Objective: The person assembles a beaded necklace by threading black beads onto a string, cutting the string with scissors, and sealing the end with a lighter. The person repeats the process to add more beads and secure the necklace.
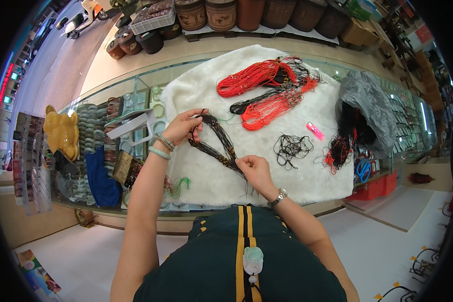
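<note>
A bundle of black cords (217,132) with small brown and gold beads is stretched between my two hands over a white fluffy cloth (211,186). My left hand (184,127) is closed round the looped end, and a thin green thread trails from near it. At the other end, my right hand (254,172) pinches the gathered cords where loose tails hang. Beyond my hands lie a bundle of red cords (246,80) and a second red bundle (272,108) with black strands. A loose tangle of black cord (293,150) rests to the right of my right hand.
A pink lighter (315,131) and a grey plastic bag (370,110) with black and red cords are on the right. The cloth covers a glass display case (136,83) holding bangles. A white stand (136,128) and a yellow ornament (61,132) stand left. Brown pots (221,15) line the back.
</note>
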The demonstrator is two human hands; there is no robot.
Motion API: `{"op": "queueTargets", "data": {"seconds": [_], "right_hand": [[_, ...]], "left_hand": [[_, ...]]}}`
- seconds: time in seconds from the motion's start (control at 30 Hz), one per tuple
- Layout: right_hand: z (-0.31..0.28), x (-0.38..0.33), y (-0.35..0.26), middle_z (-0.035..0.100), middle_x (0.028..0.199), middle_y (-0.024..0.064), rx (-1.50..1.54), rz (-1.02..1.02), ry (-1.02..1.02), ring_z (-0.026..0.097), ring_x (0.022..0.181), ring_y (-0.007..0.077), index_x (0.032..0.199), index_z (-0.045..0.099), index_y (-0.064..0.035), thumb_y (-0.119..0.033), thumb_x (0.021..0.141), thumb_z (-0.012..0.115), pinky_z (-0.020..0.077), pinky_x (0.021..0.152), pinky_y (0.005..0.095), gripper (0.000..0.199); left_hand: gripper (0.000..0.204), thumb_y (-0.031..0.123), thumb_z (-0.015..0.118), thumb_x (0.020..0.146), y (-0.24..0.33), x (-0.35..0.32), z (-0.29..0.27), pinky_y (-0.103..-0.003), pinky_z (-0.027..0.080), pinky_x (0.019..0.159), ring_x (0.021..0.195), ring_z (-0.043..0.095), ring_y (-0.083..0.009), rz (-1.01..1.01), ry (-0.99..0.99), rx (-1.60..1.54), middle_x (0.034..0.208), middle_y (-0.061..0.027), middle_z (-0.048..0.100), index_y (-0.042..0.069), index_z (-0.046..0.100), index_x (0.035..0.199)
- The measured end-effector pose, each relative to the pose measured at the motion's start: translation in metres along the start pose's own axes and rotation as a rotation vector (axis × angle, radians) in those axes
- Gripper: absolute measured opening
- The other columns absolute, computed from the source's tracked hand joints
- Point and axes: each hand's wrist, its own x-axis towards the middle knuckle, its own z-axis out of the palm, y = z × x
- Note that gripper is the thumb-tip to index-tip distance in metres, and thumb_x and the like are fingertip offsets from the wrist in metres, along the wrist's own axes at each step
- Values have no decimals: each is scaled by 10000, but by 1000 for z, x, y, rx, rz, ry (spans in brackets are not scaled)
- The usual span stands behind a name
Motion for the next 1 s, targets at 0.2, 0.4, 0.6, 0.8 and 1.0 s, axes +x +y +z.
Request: {"op": "queueTargets", "data": {"seconds": [0.2,0.4,0.6,0.8,1.0], "right_hand": [[3,6,0,580,533,47,-110,-11,11,481,472,84,791,694,22,-245,835,684,372,465,282,270],[4,7,-5,605,550,80,-195,11,4,521,467,124,771,696,20,-263,824,690,395,474,299,288],[4,5,-5,597,541,93,-233,-3,1,524,461,142,751,689,21,-270,820,694,399,476,310,299],[6,4,-7,540,527,-15,-221,-28,-31,402,488,39,753,679,34,-239,839,703,323,452,255,287],[7,4,-10,654,617,125,-316,-26,-33,621,532,189,791,709,7,-302,821,701,459,523,328,310]], "left_hand": [[345,137,508,968,-1,9,-1,-252,522,489,515,548,-87,-16,15,80,708,7,543,65,525,1305],[282,149,546,957,-7,0,4,-248,519,528,624,613,-98,78,287,410,767,-36,618,-18,606,1176],[260,97,603,875,-23,-10,-5,-375,529,659,676,660,-302,273,605,645,768,-157,654,-79,642,1061],[412,138,614,871,-37,-30,28,-404,478,860,997,581,-386,506,788,997,1151,-236,570,-37,540,1238],[750,419,573,896,-60,-22,63,-499,120,1160,1432,159,-364,553,557,1396,1543,-207,192,10,288,1455]]}}
